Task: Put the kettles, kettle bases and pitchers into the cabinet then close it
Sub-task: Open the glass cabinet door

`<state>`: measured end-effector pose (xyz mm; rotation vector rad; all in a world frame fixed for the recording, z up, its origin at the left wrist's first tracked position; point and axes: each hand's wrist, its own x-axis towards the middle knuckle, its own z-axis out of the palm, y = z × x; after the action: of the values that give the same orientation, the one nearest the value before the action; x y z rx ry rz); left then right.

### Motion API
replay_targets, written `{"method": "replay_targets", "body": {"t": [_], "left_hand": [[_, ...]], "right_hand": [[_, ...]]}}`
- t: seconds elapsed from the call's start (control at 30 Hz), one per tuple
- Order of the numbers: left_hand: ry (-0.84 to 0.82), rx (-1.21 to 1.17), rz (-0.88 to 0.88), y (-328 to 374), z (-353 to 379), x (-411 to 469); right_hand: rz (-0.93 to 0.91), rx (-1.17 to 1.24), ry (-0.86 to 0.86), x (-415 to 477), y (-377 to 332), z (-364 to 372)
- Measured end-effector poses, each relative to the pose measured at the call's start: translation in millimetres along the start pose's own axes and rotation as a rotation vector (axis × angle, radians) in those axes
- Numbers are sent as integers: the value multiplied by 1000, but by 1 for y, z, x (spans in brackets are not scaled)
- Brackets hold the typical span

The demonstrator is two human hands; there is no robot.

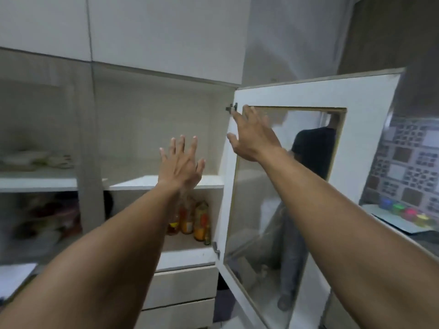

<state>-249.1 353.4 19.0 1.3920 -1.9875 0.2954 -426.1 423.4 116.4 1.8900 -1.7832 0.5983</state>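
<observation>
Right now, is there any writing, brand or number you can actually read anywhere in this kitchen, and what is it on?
No text reads clearly anywhere in this view.
Glass bottles with orange and yellow labels on the lower shelf of the open white cabinet: print too blurred to read.
Small coloured containers on the counter at right: too small to tell.
Patterned wall tiles: ornament only, no letters.
Glass-paned white cabinet door: reflection only, no writing.

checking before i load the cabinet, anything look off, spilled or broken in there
Nothing stands out. The white glass-paned cabinet door hangs open on its hinges, glass intact. The white upper shelf is bare where visible, and the orange-labelled bottles below stand upright with no spill. The compartment to the left is too blurred to judge.
</observation>
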Motion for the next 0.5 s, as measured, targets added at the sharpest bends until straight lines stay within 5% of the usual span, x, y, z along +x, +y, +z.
{"method": "replay_targets", "body": {"t": [0.5], "left_hand": [[7,308,-462,-292,-84,-74]], "right_hand": [[-401,355,-141,91,-301,130]]}}
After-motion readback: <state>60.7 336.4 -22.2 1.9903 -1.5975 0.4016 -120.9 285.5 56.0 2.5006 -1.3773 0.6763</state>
